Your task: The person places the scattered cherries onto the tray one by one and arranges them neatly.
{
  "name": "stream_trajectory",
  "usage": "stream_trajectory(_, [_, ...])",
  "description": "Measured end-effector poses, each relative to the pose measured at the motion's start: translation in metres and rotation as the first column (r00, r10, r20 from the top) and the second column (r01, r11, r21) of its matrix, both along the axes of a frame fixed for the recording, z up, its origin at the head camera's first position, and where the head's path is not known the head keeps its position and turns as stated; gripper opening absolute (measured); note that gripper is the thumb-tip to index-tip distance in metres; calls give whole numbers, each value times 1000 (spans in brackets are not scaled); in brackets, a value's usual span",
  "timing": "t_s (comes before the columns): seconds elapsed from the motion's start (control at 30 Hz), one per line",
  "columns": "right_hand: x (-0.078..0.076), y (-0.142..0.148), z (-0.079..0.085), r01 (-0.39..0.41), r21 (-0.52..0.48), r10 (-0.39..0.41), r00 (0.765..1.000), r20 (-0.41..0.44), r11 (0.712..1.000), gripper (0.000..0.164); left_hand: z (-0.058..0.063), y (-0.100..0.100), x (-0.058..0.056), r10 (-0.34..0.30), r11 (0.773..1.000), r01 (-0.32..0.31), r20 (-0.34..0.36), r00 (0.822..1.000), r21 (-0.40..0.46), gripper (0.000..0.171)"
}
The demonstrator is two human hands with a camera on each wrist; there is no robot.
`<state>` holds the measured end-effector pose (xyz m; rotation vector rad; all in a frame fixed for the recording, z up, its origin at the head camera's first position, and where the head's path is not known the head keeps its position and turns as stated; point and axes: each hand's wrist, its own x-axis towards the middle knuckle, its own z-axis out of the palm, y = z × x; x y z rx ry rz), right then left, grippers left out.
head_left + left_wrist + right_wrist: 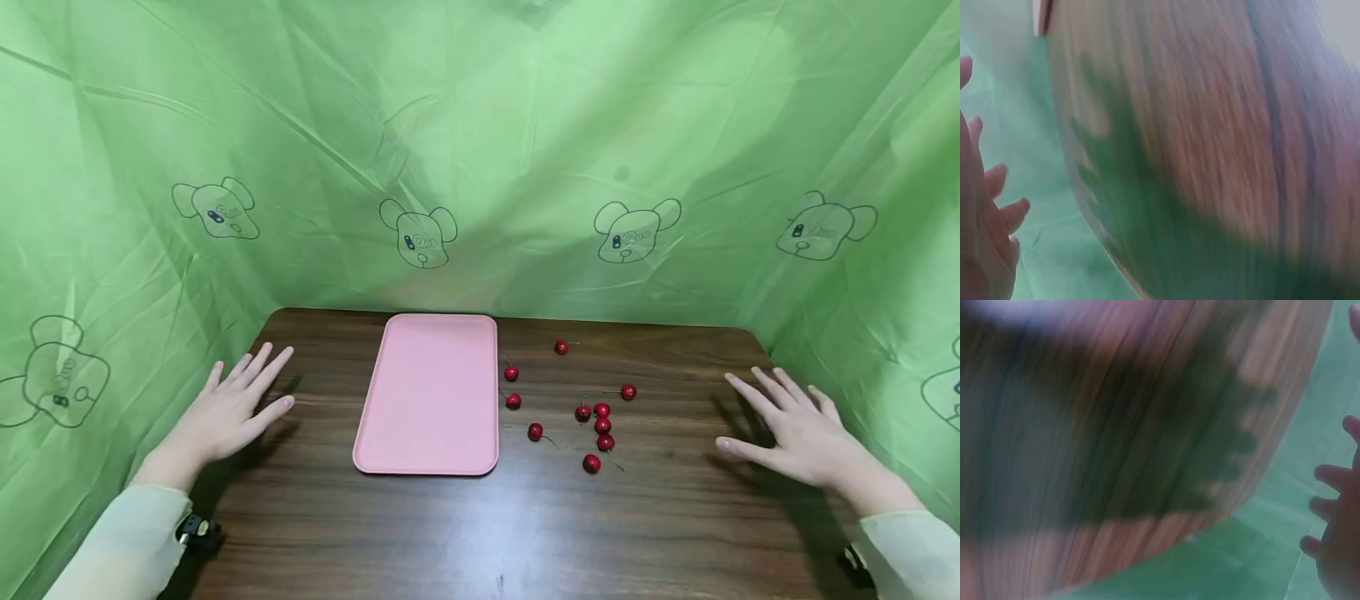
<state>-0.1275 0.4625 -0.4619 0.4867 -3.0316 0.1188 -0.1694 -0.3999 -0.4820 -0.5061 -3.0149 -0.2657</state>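
Note:
My left hand (227, 410) hovers over the left edge of the table with its fingers spread and holds nothing. On the opposite side my right hand (801, 435) is also spread above the table, casting a shadow on the wood. Between the hands lies a pink rectangular tray (427, 396) with a low rim, nearer the left hand. To its right, several dark red cherries (592, 463) with thin stems are scattered, some of them touching in a short row. In the wrist views the left hand (988, 206) and right hand (1338, 512) show only partly, at the frame edges.
The dark brown wood table (450, 533) has rounded back corners. A green cloth (495, 150) with outlined bear heads hangs behind it and along both sides. A cuff device (198, 530) sits at the left sleeve.

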Motion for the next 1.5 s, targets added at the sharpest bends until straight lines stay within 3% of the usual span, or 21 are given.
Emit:
stream_trajectory(0.2, [-10, -24, -6, -18, -131, 17, 1000, -9, 991, 92, 3, 11, -2, 23, 988, -23, 4, 1000, 150, 86])
stream_trajectory(0.33, [-18, -42, -9, -42, -270, 44, 999, 1, 962, 83, 3, 22, -1, 39, 970, -39, 6, 999, 240, 88])
stream_trajectory(0.43, [-22, -55, -10, -20, -359, 34, 999, 32, 933, 78, -2, 35, -3, 54, 938, -56, 15, 998, 341, 88])
stream_trajectory(0.53, [-26, -67, -17, 0, -413, 11, 1000, 24, 911, 71, -9, 50, -8, 71, 891, -67, 9, 997, 448, 84])
stream_trajectory(0.67, [-27, -84, -31, 37, -489, -36, 999, 12, 871, 65, -19, 70, -16, 95, 845, -74, -13, 995, 530, 76])
stream_trajectory(0.83, [-34, -104, -45, 60, -591, -62, 998, 16, 804, 63, -28, 87, -21, 132, 803, -117, 17, 991, 585, 68])
stream_trajectory(1.03, [-42, -117, -49, 92, -691, -45, 995, 86, 717, 64, -36, 103, -28, 181, 743, -176, 59, 982, 646, 61])
stream_trajectory(1.2, [-46, -121, -52, 69, -772, -2, 996, 87, 632, 62, -43, 116, -33, 157, 693, -172, 86, 984, 700, 59])
stream_trajectory(1.3, [-48, -121, -57, 65, -808, 11, 996, 88, 585, 59, -45, 123, -35, 110, 662, -150, 103, 989, 734, 59])
stream_trajectory(1.4, [-50, -122, -62, 82, -832, 19, 994, 110, 548, 57, -48, 126, -38, 75, 650, -135, 114, 991, 748, 59])
stream_trajectory(1.5, [-54, -122, -68, 96, -849, 50, 988, 143, 519, 55, -52, 126, -40, 55, 669, -124, 117, 992, 733, 56])
